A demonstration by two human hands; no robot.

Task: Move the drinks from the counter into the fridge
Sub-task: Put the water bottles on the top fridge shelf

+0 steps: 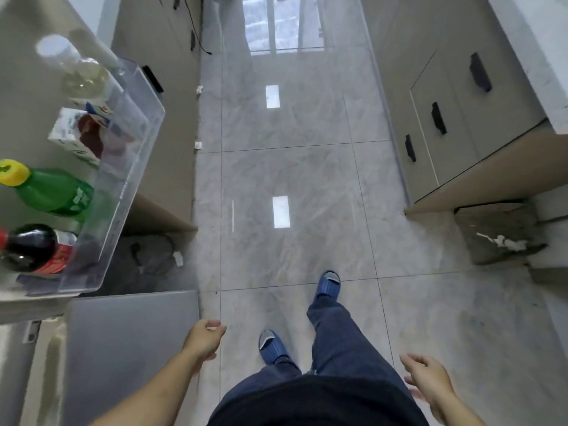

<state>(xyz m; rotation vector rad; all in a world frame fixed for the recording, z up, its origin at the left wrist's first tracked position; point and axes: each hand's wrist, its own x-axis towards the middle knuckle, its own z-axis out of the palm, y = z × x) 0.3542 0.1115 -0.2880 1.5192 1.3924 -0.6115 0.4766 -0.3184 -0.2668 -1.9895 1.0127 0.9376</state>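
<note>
Drinks stood in the clear door shelf [144, 124] of the open fridge at the left of the view: a dark cola bottle [32, 249] nearest the camera, a green bottle [53, 192] with a yellow cap beside it, a small carton [76, 136] further along, and a pale clear bottle [80, 72] at the far end; all sat inside the shelf wall, leaning as the wide lens showed them. Both hands carried nothing; the left hand [204, 338] hung loosely curled near the grey fridge door edge, and the right hand [428, 382] was relaxed with fingers apart over the glossy tiled floor [292, 179]; the person stood mid-stride in blue slippers. Whether any drink remained on the counter [534, 56] at the right could not be told, since only its edge showed. The risks, as I judged them: the open door could be knocked by the left arm in passing, rocking the bottles; the shiny floor could be slippery underfoot.
</note>
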